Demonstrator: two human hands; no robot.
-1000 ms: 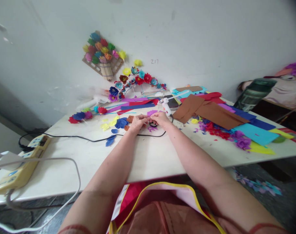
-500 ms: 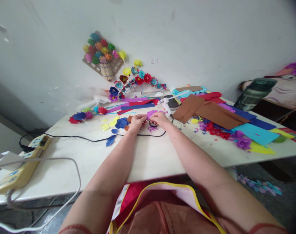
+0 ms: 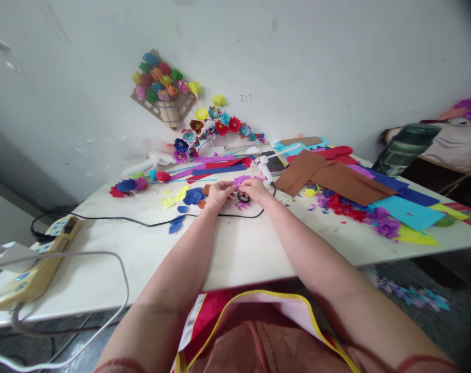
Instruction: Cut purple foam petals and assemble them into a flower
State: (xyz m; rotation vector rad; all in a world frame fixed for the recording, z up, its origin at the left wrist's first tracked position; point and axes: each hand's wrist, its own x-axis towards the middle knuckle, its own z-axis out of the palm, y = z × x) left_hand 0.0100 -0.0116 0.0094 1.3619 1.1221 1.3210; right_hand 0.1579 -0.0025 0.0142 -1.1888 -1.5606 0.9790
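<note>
Both my hands meet at the far middle of the white table (image 3: 235, 248). My left hand (image 3: 219, 194) is closed in a pinch on a small purple paper piece (image 3: 241, 180), and my right hand (image 3: 255, 189) pinches the same piece from the other side. A black ring-shaped object (image 3: 243, 197) lies on the table just below my fingers. Blue paper petals (image 3: 192, 196) and brown scraps (image 3: 207, 189) lie right beside my left hand. A white glue gun (image 3: 263, 168) stands just behind my right hand.
A black cord (image 3: 142, 221) runs across the table to a yellow power strip (image 3: 33, 269) at the left edge. Brown, blue and cyan sheets (image 3: 352, 186) cover the right side, with purple and red scraps. Finished paper flowers (image 3: 216, 124) lean on the wall behind.
My fingers have shifted slightly on the purple piece, which now shows a little more between my hands. Both arms stay in place.
</note>
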